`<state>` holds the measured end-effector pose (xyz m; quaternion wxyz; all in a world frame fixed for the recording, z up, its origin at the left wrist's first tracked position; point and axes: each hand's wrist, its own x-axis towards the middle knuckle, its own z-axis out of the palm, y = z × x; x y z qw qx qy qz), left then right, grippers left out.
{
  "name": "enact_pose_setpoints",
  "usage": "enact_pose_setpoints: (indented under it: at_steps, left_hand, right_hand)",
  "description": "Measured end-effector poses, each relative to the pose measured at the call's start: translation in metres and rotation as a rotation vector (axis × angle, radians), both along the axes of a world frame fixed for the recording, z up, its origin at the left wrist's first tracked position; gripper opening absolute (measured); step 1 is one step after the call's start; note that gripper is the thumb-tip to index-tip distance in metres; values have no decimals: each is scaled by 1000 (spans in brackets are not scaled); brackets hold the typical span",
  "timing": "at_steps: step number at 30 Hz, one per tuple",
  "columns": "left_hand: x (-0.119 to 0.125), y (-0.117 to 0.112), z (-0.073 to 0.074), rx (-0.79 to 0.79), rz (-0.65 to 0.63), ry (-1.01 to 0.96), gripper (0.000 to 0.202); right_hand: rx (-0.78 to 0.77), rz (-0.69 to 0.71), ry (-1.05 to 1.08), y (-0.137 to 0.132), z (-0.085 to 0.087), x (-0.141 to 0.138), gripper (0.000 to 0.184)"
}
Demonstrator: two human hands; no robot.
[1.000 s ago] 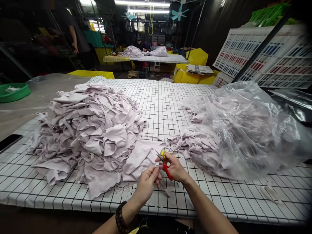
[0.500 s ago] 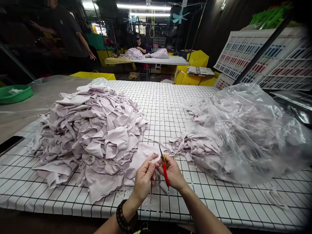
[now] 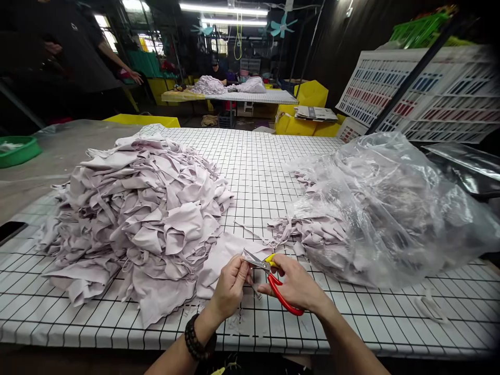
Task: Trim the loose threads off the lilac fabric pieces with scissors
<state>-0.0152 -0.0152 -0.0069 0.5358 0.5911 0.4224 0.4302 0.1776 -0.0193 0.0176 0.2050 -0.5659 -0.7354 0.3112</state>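
My right hand (image 3: 295,281) grips scissors (image 3: 264,265) with one red and one yellow handle. Their blades are parted and point left, with the tips right at my left hand (image 3: 230,284). That hand pinches the edge of a pale lilac fabric piece (image 3: 221,258), which lies flat on the table beyond the fingers. To its left rises a big heap of the same lilac fabric pieces (image 3: 144,208). On the right, more fabric pieces (image 3: 322,232) spill out from under a clear plastic bag (image 3: 394,208).
A black-and-white grid cloth (image 3: 253,177) covers the table, with small scraps near its front edge. A dark phone (image 3: 11,230) and a green basin (image 3: 19,151) are at the left. One person (image 3: 78,52) stands back left; another sits at a far table (image 3: 269,97).
My right hand has moved slightly right and turned the scissors, so the blades swing from pointing up to pointing left and open. The view has shifted a little.
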Motion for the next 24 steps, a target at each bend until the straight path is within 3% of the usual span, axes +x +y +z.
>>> enact_pose_setpoints:
  at_steps: [7,24]
  left_hand:
    - [-3,-3,-4,54,-18,119,27]
    - [-1,-6,0,9,-33,58,27]
  right_hand:
    - [22,14,-32,-1,1,-6,32]
    - [71,-21,-157,-5,-8,-5,35]
